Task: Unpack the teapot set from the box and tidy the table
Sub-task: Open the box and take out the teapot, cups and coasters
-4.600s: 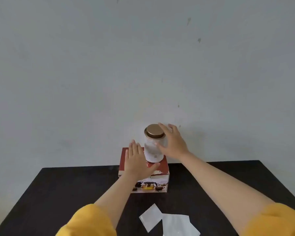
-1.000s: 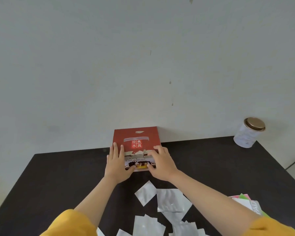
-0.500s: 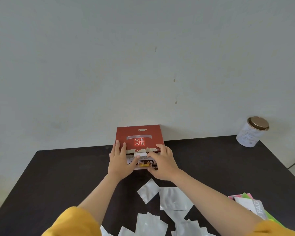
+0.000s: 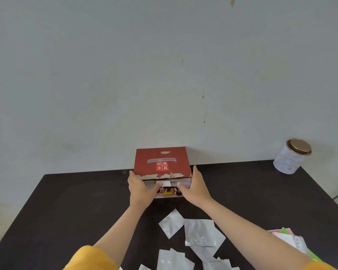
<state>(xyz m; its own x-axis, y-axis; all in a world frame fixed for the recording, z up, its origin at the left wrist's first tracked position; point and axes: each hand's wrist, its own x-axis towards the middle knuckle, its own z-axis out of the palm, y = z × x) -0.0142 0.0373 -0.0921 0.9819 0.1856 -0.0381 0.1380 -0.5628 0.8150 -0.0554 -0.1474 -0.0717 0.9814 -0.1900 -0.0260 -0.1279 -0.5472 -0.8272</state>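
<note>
Both hands on the box now, far edge of the table, back against the wall. Left hand grips the near-left corner, fingers wrapped up the side, thumb laid across the front face. Right hand mirrors it on the near-right corner, thumb pointing in along the front. Box sits squarely btwn the two palms, red lid still down; torn strip along its front edge just above both thumbs. Step looks like the opening itself, nothing unpacked yet, teapot set presumably inside. Next move, imo: thumbs get under that lid edge and lift, w/ fingers steadying the sides so the box doesn't slide. Silver sachets lie scattered nearer the body than the wrists; tin well off beyond the right hand, notepad near the right forearm.
</note>
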